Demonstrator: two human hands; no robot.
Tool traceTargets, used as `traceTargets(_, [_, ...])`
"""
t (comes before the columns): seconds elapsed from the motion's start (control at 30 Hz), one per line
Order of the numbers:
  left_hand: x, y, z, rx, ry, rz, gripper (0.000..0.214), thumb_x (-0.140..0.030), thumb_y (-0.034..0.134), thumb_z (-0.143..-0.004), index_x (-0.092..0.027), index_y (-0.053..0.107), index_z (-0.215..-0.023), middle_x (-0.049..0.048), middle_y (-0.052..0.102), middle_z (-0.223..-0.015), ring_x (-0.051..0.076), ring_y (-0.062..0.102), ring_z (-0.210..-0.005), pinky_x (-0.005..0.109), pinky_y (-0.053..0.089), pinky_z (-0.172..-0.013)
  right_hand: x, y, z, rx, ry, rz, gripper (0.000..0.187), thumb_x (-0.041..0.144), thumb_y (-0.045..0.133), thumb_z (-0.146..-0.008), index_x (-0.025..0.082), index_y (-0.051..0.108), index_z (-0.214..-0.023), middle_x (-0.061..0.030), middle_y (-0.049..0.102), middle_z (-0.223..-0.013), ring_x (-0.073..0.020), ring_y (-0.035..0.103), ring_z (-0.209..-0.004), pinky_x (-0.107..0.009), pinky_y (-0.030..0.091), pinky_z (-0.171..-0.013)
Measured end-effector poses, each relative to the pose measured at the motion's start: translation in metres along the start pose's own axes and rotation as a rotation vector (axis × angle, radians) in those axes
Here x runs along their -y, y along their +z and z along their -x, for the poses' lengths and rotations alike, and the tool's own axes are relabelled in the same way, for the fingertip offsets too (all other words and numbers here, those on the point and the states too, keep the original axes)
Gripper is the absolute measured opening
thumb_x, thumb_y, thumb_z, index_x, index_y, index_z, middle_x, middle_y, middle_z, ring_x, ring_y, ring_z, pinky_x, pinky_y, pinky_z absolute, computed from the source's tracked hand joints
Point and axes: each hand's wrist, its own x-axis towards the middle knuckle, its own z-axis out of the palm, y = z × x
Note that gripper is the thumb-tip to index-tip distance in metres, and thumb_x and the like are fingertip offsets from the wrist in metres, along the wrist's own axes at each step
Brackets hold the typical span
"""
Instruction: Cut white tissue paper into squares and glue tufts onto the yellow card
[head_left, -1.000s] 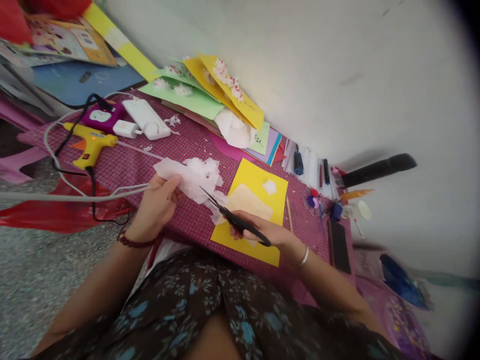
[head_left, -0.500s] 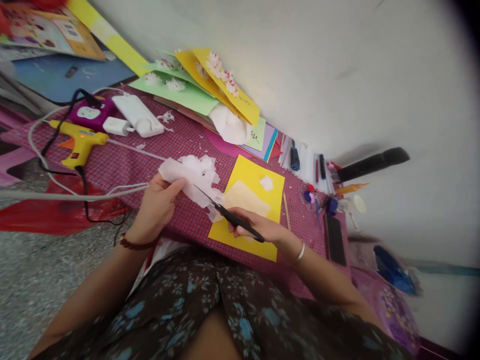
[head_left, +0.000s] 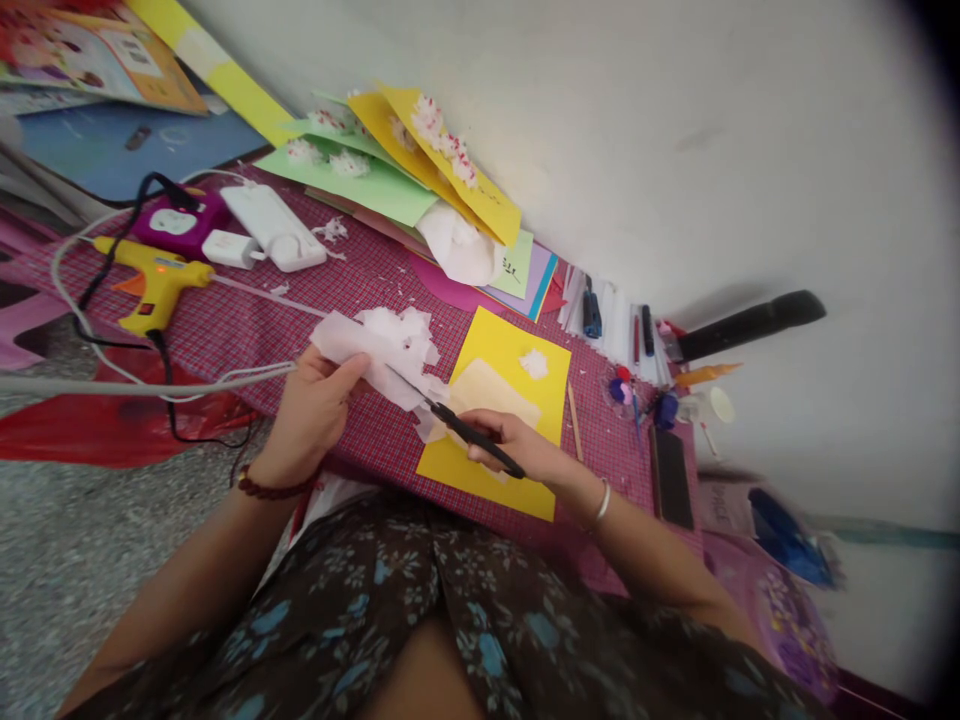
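Observation:
My left hand is closed on a crumpled piece of white tissue paper and holds it just above the red checked tablecloth. Black scissors are gripped in my right hand, their blades reaching into the tissue's lower edge. Under my right hand lies a yellow card with a pale cream sheet and a small white tissue tuft on it.
A yellow glue gun with black and white cables, a purple socket and a white adapter lie at the left. Green and yellow cards with tissue flowers lean on the wall. Pens, pompoms and a black phone sit at the right.
The view has drifted a little. The scissors' blades have pushed slightly further into the tissue. Both hands stay where they were.

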Motion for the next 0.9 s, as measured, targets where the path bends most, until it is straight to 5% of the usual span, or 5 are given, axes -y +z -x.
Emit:
traceTargets(0.23, [0.001, 0.001, 0.005, 0.065, -0.059, -0.092, 0.039, -0.014, 0.088, -0.06, -0.02, 0.075, -0.096, 0.002, 0.08, -0.099, 0.023, 0.072, -0.103, 0.032, 0.056, -0.096, 0.004, -0.003, 0.0, 0.073, -0.144, 0.109, 0.071, 0.066, 0.075, -0.085, 0.014, 0.054, -0.129, -0.0001, 0.053, -0.09, -0.0136, 0.046, -0.075, -0.029, 0.041, -0.067])
traceTargets(0.5, [0.013, 0.004, 0.009, 0.164, -0.201, -0.133, 0.044, -0.013, 0.088, -0.057, -0.019, 0.075, -0.099, 0.004, 0.08, -0.1, 0.022, 0.074, -0.095, 0.03, 0.058, -0.087, 0.004, -0.002, -0.001, 0.047, -0.16, 0.172, 0.07, 0.062, 0.074, -0.086, 0.016, 0.052, -0.133, -0.0093, 0.061, -0.112, -0.0213, 0.055, -0.096, -0.039, 0.046, -0.089])
traceTargets(0.9, [0.021, 0.013, 0.016, 0.211, -0.238, -0.113, 0.046, -0.013, 0.088, -0.058, -0.017, 0.074, -0.102, 0.0045, 0.08, -0.095, 0.023, 0.074, -0.097, 0.032, 0.056, -0.087, -0.003, 0.005, -0.002, -0.053, -0.067, 0.053, 0.066, 0.063, 0.081, -0.079, 0.017, 0.062, -0.121, 0.0035, 0.049, -0.078, -0.0117, 0.041, -0.066, -0.027, 0.033, -0.059])
